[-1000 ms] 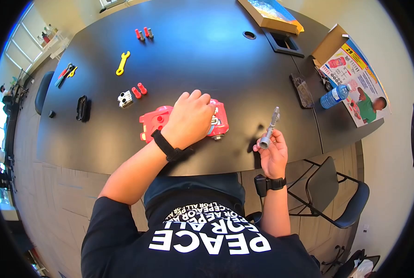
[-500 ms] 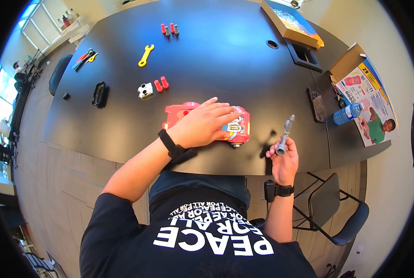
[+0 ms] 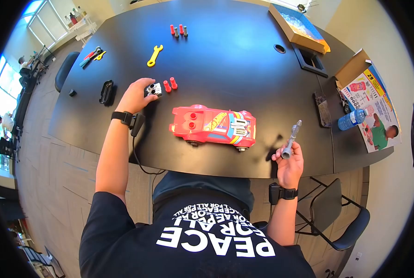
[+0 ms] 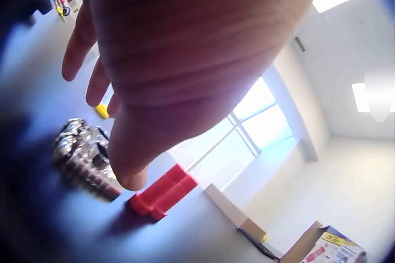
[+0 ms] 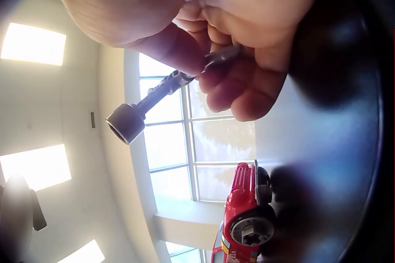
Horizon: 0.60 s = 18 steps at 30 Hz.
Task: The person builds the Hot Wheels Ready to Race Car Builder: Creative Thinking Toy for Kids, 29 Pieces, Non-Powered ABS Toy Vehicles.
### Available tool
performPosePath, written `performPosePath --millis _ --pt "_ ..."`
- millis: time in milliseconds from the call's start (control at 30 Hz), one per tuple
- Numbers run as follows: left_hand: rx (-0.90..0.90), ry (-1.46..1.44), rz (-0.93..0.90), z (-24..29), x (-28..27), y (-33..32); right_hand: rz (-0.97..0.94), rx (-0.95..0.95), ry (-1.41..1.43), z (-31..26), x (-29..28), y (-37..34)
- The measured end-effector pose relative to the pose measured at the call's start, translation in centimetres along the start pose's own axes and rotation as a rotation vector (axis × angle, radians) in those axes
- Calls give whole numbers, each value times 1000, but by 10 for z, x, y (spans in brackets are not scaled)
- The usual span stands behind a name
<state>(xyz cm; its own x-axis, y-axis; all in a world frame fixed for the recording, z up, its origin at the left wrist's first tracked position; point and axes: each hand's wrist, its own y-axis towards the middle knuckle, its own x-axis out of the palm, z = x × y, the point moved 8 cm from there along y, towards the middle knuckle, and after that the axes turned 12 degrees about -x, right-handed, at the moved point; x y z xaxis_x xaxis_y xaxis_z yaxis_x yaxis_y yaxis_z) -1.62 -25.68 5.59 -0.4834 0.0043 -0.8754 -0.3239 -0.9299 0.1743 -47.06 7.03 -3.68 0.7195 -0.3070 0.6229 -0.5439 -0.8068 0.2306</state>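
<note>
The left hand (image 3: 135, 96) is at the silver engine-like piece (image 3: 154, 89), thumb and fingers spread on either side of it; contact is unclear. In the left wrist view the thumb is beside the silver piece (image 4: 83, 157), near a red peg (image 4: 164, 193). Two red pegs (image 3: 170, 85) stand right of the piece. The right hand (image 3: 289, 169) holds a grey socket-ended tool (image 3: 292, 140) between thumb and curled fingers, above the table's front edge; in the right wrist view the tool's socket (image 5: 126, 122) points outward. The red toy car (image 3: 207, 125) sits between the hands, untouched.
A yellow wrench (image 3: 155, 55) and more red and grey pegs (image 3: 181, 30) lie farther back. Left are a black part (image 3: 106, 92) and small tools (image 3: 90, 56). Right are a black tray (image 3: 322, 109), a bottle (image 3: 352, 119) and an open box (image 3: 369, 106).
The left hand has left the red car and moved left to the silver piece, uncovering the car's roof. The right hand still holds the grey tool. The head view has shifted.
</note>
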Motion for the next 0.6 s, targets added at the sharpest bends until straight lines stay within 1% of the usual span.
performPosePath --millis 33,67,133,167,200,267,333,367,500,567,600 --pt "-18 -1 -44 0 4 1 -1 -4 14 -1 0 -2" --pt "-13 -1 -50 2 5 0 6 -6 12 -1 0 -3" --pt "-103 -31 -4 0 4 -5 18 -18 4 -2 -1 -4" --pt "-18 -38 58 2 1 -11 28 -23 0 -3 0 -4" --pt "-74 -241 42 28 -17 -33 45 -23 -9 -4 -1 -5" --pt "35 -527 -62 59 -17 -53 60 -8 -19 -3 -2 -6" --pt "213 -496 -111 109 -24 -73 21 7 -26 -3 1 -3" --pt "235 -432 -136 123 -21 -77 12 19 -29 -3 2 -2" --pt "266 -436 -151 136 -4 -75 -19 30 1 -1 4 0" --pt "300 -302 -223 143 9 -73 -15 14 12 -4 4 -2" --pt "307 -306 -231 143 11 -73 -15 6 -4 -4 4 -3"
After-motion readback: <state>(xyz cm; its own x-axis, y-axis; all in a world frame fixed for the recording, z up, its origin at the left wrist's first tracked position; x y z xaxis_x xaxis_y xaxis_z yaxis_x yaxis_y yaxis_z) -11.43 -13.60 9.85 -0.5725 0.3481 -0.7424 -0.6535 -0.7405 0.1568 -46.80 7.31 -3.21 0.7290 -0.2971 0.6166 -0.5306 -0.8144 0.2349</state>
